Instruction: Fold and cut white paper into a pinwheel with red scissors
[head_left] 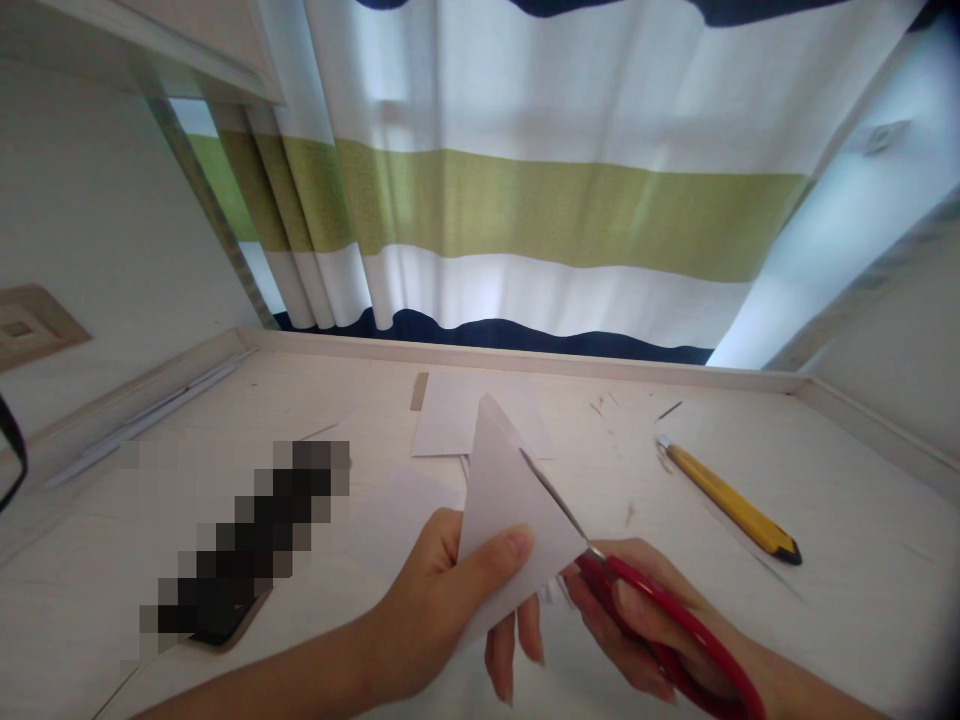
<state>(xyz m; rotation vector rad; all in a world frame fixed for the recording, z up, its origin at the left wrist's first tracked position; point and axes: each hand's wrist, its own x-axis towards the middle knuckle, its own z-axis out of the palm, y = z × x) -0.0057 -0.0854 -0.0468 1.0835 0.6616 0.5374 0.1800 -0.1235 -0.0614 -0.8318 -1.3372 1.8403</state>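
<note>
My left hand pinches a folded white paper triangle, thumb on its front, holding it upright above the desk. My right hand grips red-handled scissors. Their metal blades run up along the paper's right edge, cutting into it. Both hands are low in the middle of the view.
More white paper sheets lie on the pale desk behind the hands. A yellow utility knife lies to the right. A dark phone-like object, partly blurred out, lies at the left. A striped curtain hangs behind the desk.
</note>
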